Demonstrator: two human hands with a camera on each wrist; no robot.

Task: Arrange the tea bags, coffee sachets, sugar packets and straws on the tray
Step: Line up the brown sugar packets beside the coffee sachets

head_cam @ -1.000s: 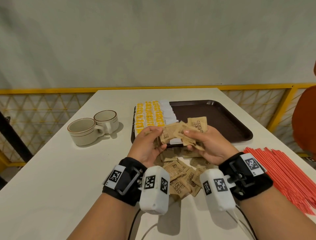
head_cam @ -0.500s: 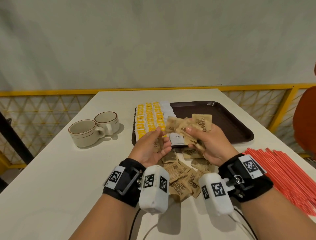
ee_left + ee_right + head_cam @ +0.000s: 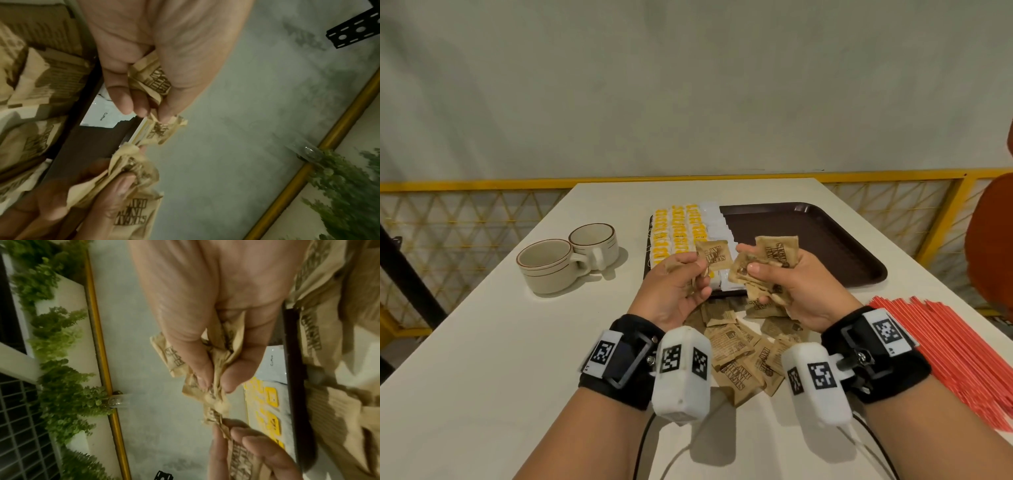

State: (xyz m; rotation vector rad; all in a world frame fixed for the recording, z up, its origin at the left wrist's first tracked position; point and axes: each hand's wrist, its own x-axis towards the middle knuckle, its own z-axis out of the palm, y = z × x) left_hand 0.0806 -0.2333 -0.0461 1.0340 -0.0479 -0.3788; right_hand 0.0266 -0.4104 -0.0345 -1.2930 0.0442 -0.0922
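My left hand (image 3: 681, 284) pinches a brown sugar packet (image 3: 714, 256) and holds it up over the tray's near left corner. In the left wrist view that sugar packet (image 3: 152, 81) is crumpled between thumb and fingers. My right hand (image 3: 784, 284) grips a bunch of brown sugar packets (image 3: 774, 260) beside it; the bunch (image 3: 216, 353) fills its fingers in the right wrist view. More sugar packets (image 3: 743, 349) lie loose on the table under my wrists. The dark brown tray (image 3: 825, 240) carries rows of yellow tea bags (image 3: 678, 229) and white coffee sachets (image 3: 715, 226) on its left. Red straws (image 3: 955, 349) lie at the right.
Two cream cups (image 3: 565, 260) stand on the white table (image 3: 482, 342) left of the tray. A yellow railing (image 3: 482, 186) runs behind the table. An orange chair back (image 3: 993, 246) rises at the right edge. The tray's right half is bare.
My hands have drawn apart: the left now holds one sugar packet on its own, while the right has lifted its bunch slightly higher.
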